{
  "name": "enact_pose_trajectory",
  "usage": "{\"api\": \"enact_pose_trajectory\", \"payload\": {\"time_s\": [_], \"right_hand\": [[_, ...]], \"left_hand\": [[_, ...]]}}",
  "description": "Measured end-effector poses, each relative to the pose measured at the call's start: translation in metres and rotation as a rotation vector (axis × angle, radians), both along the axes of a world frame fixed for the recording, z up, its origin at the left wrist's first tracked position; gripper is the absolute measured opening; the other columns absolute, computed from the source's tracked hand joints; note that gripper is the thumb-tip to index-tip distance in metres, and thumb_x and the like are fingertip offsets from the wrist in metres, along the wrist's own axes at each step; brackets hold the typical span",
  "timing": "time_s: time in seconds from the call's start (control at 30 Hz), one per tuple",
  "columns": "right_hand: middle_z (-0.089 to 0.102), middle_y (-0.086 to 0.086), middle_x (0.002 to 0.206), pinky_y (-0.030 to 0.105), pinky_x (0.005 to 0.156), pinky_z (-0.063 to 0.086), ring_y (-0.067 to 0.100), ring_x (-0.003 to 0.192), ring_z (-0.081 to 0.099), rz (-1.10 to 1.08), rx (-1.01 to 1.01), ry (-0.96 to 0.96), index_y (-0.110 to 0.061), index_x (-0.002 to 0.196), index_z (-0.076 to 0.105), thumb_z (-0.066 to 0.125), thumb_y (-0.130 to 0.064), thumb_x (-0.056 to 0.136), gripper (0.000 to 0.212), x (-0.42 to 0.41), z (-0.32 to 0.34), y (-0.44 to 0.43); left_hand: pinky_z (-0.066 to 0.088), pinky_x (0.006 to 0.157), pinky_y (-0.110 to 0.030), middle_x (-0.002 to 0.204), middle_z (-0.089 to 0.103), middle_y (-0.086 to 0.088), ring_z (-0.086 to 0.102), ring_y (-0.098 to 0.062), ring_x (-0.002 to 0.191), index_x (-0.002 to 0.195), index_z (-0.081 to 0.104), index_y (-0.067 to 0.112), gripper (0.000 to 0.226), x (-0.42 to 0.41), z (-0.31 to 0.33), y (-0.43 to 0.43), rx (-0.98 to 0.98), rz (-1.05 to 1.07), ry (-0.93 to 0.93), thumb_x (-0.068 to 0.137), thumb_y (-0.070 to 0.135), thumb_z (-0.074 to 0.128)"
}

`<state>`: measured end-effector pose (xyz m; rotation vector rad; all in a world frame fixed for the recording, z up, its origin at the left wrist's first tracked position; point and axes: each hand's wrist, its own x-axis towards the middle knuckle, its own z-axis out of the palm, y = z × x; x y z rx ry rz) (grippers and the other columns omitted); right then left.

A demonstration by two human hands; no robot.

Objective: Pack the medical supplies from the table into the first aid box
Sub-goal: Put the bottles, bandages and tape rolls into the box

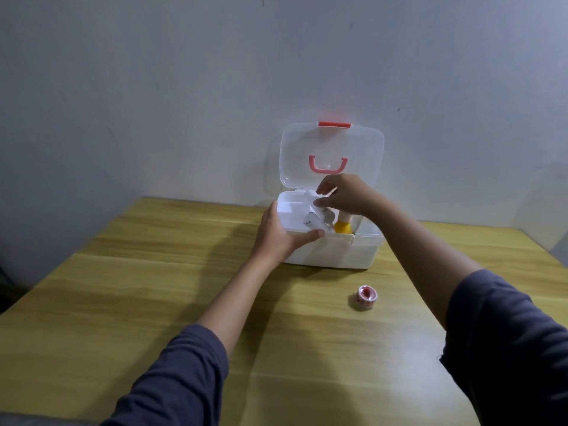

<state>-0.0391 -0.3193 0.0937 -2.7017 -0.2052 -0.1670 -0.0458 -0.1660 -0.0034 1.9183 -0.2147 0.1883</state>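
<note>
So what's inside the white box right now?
Inside the first aid box: a yellow-topped bottle and some small white packets. The right hand holds another white packet over it. The bottom is hidden by the box's front wall and the hands.

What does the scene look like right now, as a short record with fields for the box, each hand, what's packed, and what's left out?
box: white first aid box, clear lid open and upright, on the wooden table
left hand: left hand grips the box's front left rim
right hand: right hand holds a white packet over the box
packed: yellow-capped bottle, clear-wrapped packet
left out: red and white tape roll on the table, in front of the box
</note>
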Motion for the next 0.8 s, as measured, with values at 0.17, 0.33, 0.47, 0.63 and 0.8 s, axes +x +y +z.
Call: {"api": "enact_pose_trajectory", "payload": {"time_s": [0.17, 0.33, 0.47, 0.63, 0.8], "right_hand": [[0.066, 0.006, 0.109, 0.022, 0.08, 0.044, 0.018, 0.096, 0.06, 0.161, 0.066, 0.077, -0.011, 0.105, 0.065, 0.067, -0.021, 0.082, 0.025, -0.021, 0.006, -0.003], [0.066, 0.0, 0.111, 0.028, 0.091, 0.048, 0.017, 0.101, 0.06, 0.255, -0.058, 0.156, -0.018, 0.11, 0.066, 0.067, -0.026, 0.082, 0.029, -0.02, 0.002, 0.002], [0.067, 0.003, 0.109, 0.033, 0.092, 0.049, 0.02, 0.099, 0.059, 0.279, -0.104, 0.132, -0.016, 0.107, 0.067, 0.063, -0.02, 0.084, 0.023, -0.016, -0.002, 0.005], [0.068, 0.005, 0.107, 0.026, 0.084, 0.047, 0.016, 0.092, 0.058, 0.229, 0.054, -0.01, -0.01, 0.104, 0.067, 0.062, -0.021, 0.086, 0.021, -0.011, 0.0, 0.015], [0.07, 0.009, 0.098, 0.034, 0.082, 0.05, 0.022, 0.091, 0.062, 0.165, 0.05, -0.04, -0.008, 0.097, 0.07, 0.068, -0.027, 0.079, 0.026, -0.002, -0.012, 0.029]], "left_hand": [[0.042, 0.085, -0.024, 0.13, 0.055, 0.007, 0.053, -0.011, 0.116, 0.135, 0.05, 0.02, 0.098, -0.003, 0.004, -0.001, 0.028, 0.032, 0.003, 0.051, 0.048, 0.09], [0.055, 0.09, -0.033, 0.121, 0.066, 0.006, 0.064, -0.013, 0.11, 0.127, 0.056, 0.026, 0.095, -0.002, 0.006, 0.0, 0.035, 0.021, 0.02, 0.043, 0.055, 0.087], [0.055, 0.084, -0.028, 0.11, 0.072, 0.01, 0.067, -0.009, 0.103, 0.121, 0.061, 0.027, 0.077, -0.003, 0.009, 0.002, 0.044, -0.035, -0.028, 0.05, 0.041, 0.089], [0.047, 0.078, -0.021, 0.116, 0.066, 0.008, 0.063, -0.009, 0.106, 0.125, 0.057, 0.025, 0.088, -0.004, 0.008, 0.003, 0.063, -0.003, -0.021, 0.048, 0.054, 0.087], [0.04, 0.088, -0.024, 0.128, 0.051, 0.01, 0.05, -0.007, 0.115, 0.137, 0.044, 0.017, 0.102, -0.003, 0.006, 0.002, 0.074, 0.001, 0.044, 0.054, 0.055, 0.09]]}}
